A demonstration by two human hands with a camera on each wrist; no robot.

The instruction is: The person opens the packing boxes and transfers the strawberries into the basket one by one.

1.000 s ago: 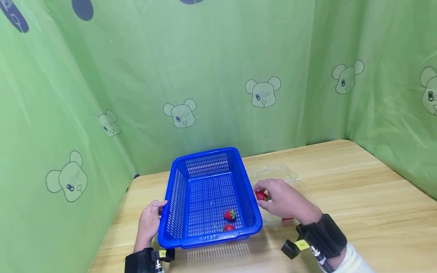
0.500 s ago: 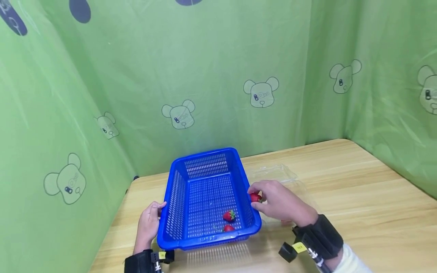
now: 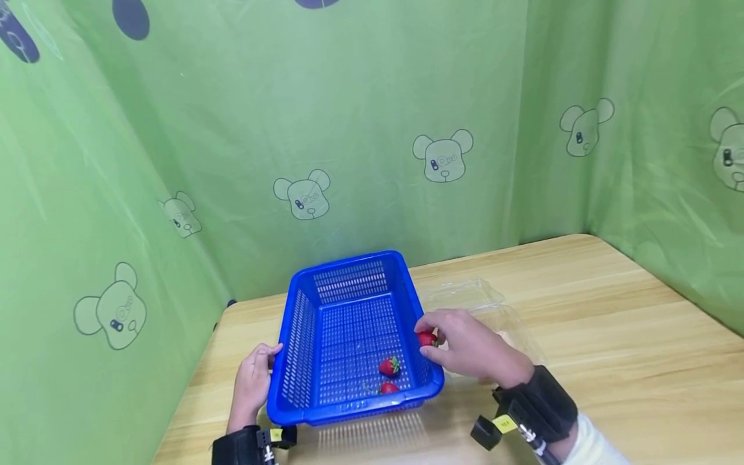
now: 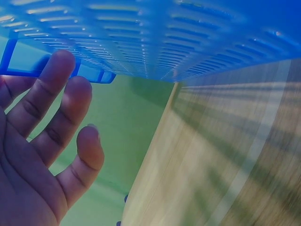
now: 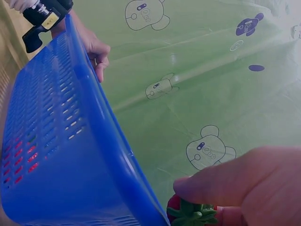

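Note:
My left hand point(image 3: 254, 381) grips the left rim of a blue plastic basket point(image 3: 354, 405), thumb at the rim and fingers along the outer wall. In the left wrist view the basket's slotted wall point(image 4: 160, 37) hangs over the tabletop. Between thumb and fingers, my right hand point(image 3: 465, 342) pinches a red strawberry point(image 3: 427, 339) right at the basket's right rim. Its green leafy cap point(image 5: 193, 215) faces the right wrist camera. Inside the basket, a strawberry point(image 3: 389, 366) with green leaves lies near the front right, and another strawberry point(image 3: 389, 387) sits by the front wall, partly hidden.
Behind my right hand lies a clear plastic box point(image 3: 459, 294) on the wooden table point(image 3: 610, 336), partly covered by the hand. A green curtain point(image 3: 360, 97) with mouse-head prints hangs along the back and both sides. Each wrist wears a black strap with a camera point(image 3: 485, 433).
My right hand has moved left with the strawberry, from beside the basket to its right rim. The left hand and the basket stay nearly where they were.

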